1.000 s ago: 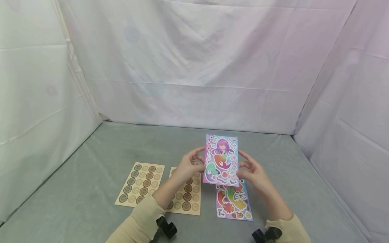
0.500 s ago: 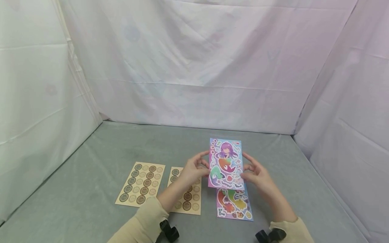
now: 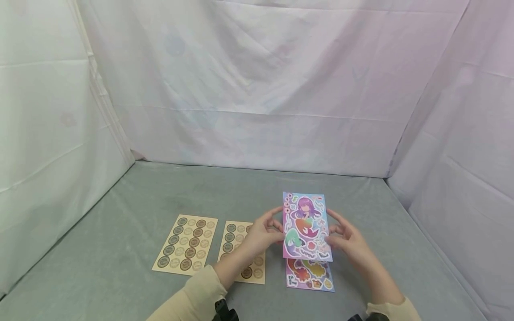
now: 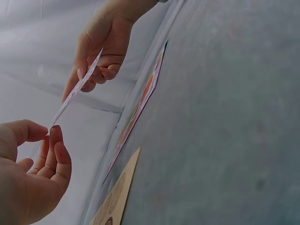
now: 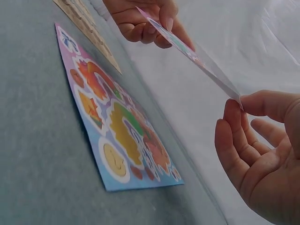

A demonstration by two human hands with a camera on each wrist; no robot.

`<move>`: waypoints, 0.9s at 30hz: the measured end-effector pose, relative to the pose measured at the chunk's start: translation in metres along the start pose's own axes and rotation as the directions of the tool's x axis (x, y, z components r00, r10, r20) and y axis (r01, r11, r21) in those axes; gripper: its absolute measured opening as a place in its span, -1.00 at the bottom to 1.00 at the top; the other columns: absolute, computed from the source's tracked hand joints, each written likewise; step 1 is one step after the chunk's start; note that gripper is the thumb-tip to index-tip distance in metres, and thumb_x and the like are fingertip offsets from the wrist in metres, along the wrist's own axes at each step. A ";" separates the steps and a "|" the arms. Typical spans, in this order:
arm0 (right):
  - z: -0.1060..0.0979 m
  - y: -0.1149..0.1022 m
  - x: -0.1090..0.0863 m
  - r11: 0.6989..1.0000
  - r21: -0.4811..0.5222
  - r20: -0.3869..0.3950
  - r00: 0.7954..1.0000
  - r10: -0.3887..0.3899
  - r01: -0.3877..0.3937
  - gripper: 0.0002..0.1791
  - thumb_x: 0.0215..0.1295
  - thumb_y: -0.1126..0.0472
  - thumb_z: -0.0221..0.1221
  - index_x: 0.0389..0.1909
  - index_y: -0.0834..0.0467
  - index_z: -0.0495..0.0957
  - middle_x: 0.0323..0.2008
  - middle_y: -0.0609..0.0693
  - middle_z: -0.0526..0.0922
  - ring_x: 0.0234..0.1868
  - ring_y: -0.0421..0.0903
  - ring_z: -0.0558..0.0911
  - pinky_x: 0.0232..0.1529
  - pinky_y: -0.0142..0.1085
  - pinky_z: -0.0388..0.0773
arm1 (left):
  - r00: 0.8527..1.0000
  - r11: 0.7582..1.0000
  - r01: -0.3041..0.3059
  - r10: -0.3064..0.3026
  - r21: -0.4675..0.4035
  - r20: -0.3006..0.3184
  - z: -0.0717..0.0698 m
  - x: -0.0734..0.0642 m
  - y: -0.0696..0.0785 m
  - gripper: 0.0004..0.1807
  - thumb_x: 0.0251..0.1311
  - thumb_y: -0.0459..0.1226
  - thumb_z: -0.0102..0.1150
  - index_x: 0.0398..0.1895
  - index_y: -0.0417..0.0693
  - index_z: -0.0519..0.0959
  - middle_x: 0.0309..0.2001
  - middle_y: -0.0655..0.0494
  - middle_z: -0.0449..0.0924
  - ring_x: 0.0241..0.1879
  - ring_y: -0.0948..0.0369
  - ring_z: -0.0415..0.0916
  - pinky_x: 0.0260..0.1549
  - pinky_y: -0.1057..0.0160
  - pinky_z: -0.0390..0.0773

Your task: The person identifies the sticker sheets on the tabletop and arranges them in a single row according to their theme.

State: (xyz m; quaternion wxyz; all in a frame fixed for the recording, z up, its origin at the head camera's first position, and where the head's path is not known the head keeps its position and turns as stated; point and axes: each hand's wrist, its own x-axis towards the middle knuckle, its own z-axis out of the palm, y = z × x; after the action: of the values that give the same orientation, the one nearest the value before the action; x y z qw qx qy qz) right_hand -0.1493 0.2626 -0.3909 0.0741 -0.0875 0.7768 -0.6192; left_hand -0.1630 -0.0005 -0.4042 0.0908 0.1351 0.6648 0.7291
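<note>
A mermaid sticker sheet point(image 3: 307, 227), pink and blue, is held up by both hands above the table. My left hand point(image 3: 262, 232) pinches its left edge between thumb and fingers. On the opposite edge, my right hand point(image 3: 347, 238) grips it the same way. Below it lies a second colourful sticker sheet point(image 5: 119, 117), flat on the cloth. In the head view the raised sheet overlaps this one, hiding its upper part. Both wrist views show the raised sheet nearly edge-on, apart from the lower one.
Two tan sheets of round stickers lie left of the hands: an outer tan sheet point(image 3: 185, 244) and an inner tan sheet point(image 3: 257, 263), partly covered by the left forearm. Grey cloth point(image 3: 120, 249) covers the table. White curtains point(image 3: 249, 89) enclose the back and sides.
Both hands have moved the mermaid sheet rightward and down toward the near side. It now covers more of the lower colourful sheet in the head view. The tan sheets have stayed put.
</note>
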 end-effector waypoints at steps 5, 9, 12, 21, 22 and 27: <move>-0.005 0.002 -0.007 1.000 0.015 0.007 1.000 0.012 -0.012 -0.16 0.23 0.36 0.21 0.48 0.11 0.02 -0.24 0.17 0.50 -0.29 -0.05 0.61 -0.26 -0.24 0.61 | 1.000 1.000 0.004 -0.004 0.009 0.012 0.007 -0.002 -0.002 -0.15 -0.06 -0.63 0.19 0.40 -0.09 0.26 -0.40 -0.02 0.56 -0.54 0.24 0.54 -0.40 0.21 0.64; -0.009 0.003 -0.011 1.000 0.013 0.005 1.000 0.025 -0.025 -0.16 0.23 0.37 0.20 0.48 0.14 0.01 -0.24 0.19 0.50 -0.29 -0.04 0.61 -0.27 -0.24 0.61 | 1.000 1.000 0.005 -0.005 -0.007 0.020 0.012 -0.004 -0.003 -0.16 -0.06 -0.62 0.19 0.39 -0.08 0.27 -0.39 -0.04 0.56 -0.53 0.24 0.53 -0.41 0.24 0.63; -0.010 0.004 -0.013 0.999 0.003 -0.007 0.999 0.042 -0.042 -0.15 0.22 0.36 0.22 0.48 0.13 0.02 -0.24 0.19 0.50 -0.29 -0.04 0.61 -0.28 -0.24 0.61 | 1.000 1.000 0.012 -0.011 -0.013 0.028 0.014 -0.005 -0.002 -0.17 -0.06 -0.62 0.19 0.39 -0.09 0.27 -0.40 -0.01 0.55 -0.52 0.24 0.54 -0.41 0.25 0.63; -0.018 0.007 -0.020 0.999 0.003 -0.003 0.999 0.038 -0.038 -0.14 0.21 0.39 0.21 0.48 0.18 0.01 -0.24 0.17 0.52 -0.30 -0.04 0.62 -0.29 -0.24 0.62 | 1.000 0.999 0.006 -0.007 0.032 0.021 0.023 -0.004 0.000 -0.23 -0.06 -0.58 0.21 0.34 -0.14 0.33 -0.42 -0.03 0.57 -0.54 0.23 0.51 -0.42 0.23 0.62; -0.019 0.007 -0.022 0.999 0.007 -0.002 0.999 0.039 -0.039 -0.14 0.21 0.39 0.21 0.48 0.18 0.00 -0.24 0.17 0.52 -0.30 -0.05 0.62 -0.30 -0.25 0.62 | 1.000 0.999 0.009 -0.009 0.038 0.018 0.024 -0.004 0.000 -0.24 -0.06 -0.58 0.22 0.33 -0.14 0.33 -0.42 -0.03 0.58 -0.54 0.24 0.51 -0.42 0.24 0.61; -0.023 0.007 -0.028 0.999 0.020 0.010 0.999 0.048 -0.048 -0.15 0.22 0.39 0.19 0.48 0.19 -0.01 -0.23 0.17 0.50 -0.29 -0.03 0.62 -0.29 -0.24 0.62 | 0.999 0.999 0.029 -0.030 0.042 0.014 0.031 -0.004 -0.002 -0.24 -0.09 -0.58 0.23 0.31 -0.16 0.35 -0.46 0.05 0.57 -0.53 0.26 0.50 -0.44 0.29 0.59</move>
State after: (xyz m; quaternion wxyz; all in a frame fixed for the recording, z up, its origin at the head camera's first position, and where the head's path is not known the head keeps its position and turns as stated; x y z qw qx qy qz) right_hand -0.1271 0.2927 -0.3923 0.0935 -0.0711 0.7721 -0.6246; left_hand -0.1495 0.0276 -0.4037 0.1035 0.1323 0.6810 0.7127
